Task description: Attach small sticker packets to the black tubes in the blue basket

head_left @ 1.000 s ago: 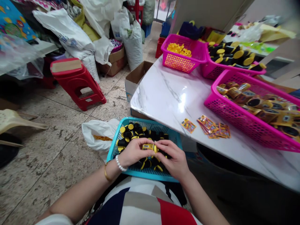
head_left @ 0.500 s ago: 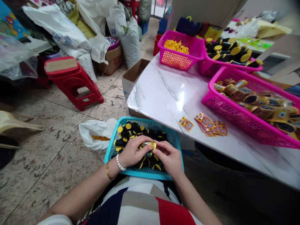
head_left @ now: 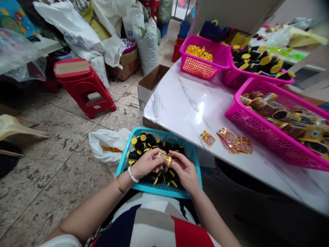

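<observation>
Over a blue plastic basket (head_left: 141, 188) on my lap, my left hand (head_left: 146, 164) pinches a small clear-and-yellow cylinder (head_left: 165, 158) with a printed label. The fingers of my right hand (head_left: 184, 171) curl around the cylinder's right end and seem to touch it. Below both hands, the basket holds many black pieces with yellow caps (head_left: 140, 145). On the table edge to the right lie a single printed card (head_left: 207, 138) and a loose pile of similar cards (head_left: 235, 141).
A white marbled table (head_left: 177, 103) carries a pink basket of yellow parts (head_left: 200, 70), one of black-and-yellow pieces (head_left: 257, 63) and one of gold-wrapped pieces (head_left: 257, 128). A red stool (head_left: 87, 89), an open carton (head_left: 151, 80) and a white bag (head_left: 102, 137) stand on the floor.
My left fingers have shifted slightly on the cylinder, and my right fingers have loosened a little around its end. The whole view has shifted slightly.
</observation>
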The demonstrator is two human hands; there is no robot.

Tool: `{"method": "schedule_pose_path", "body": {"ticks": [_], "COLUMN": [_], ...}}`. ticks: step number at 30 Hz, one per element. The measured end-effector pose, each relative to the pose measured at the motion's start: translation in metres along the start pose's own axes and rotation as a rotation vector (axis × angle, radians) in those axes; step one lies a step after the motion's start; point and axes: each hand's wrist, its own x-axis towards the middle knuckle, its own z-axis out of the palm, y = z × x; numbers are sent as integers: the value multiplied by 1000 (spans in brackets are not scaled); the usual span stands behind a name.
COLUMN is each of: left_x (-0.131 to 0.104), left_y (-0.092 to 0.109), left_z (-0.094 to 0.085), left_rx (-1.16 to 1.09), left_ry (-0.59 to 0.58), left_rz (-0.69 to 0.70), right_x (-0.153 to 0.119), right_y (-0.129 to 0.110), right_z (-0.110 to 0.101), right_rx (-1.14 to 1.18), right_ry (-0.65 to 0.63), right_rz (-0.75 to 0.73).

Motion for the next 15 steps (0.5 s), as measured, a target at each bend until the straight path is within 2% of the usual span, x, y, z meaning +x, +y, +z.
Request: {"method": "schedule_pose_path", "body": {"ticks": [3, 6, 11, 15], "left_x": [2, 2, 2, 1], "left_y": [-2, -5, -13, -17], "left_z": [5, 14, 27, 37], "left_rx": [-156, -330, -330, -335], "left_ry": [-42, -71, 77, 88], "left_rz": [-108, -139, -168, -184], "right_x": [-2, -4, -9, -17], "right_y": [-1, 1, 0, -2], "right_z": [-8, -8, -5, -6], "right_rx": [-6, 40, -59, -137], "right_ry": [-44, 30, 75, 100], "right_rz": [-106, -139, -169, -238]}}
